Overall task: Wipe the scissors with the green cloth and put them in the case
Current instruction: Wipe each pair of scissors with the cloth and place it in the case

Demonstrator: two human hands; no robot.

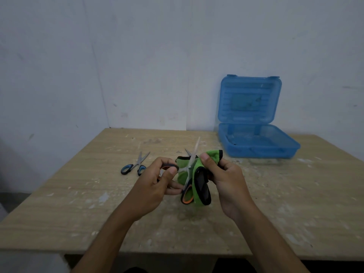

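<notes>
While my left hand (155,180) pinches the orange-handled scissors (189,172) above the table's (78,213) middle and my right hand (222,174) clamps the green cloth (197,166) around the open blades, a slip could nick my fingers.

- The left hand (155,186) was bare: no glove, ring or watch showed on it.
- The right hand (226,180) was bare too, its thumbnail cut short and plain.
- Both forearms were uncovered from wrist to the lower edge of the view, with no sleeve or cuff anywhere along them (any sleeve would lie out of view).
- Between the forearms, at the very bottom edge, a dark patch showed, perhaps clothing, too dim to tell.
</notes>
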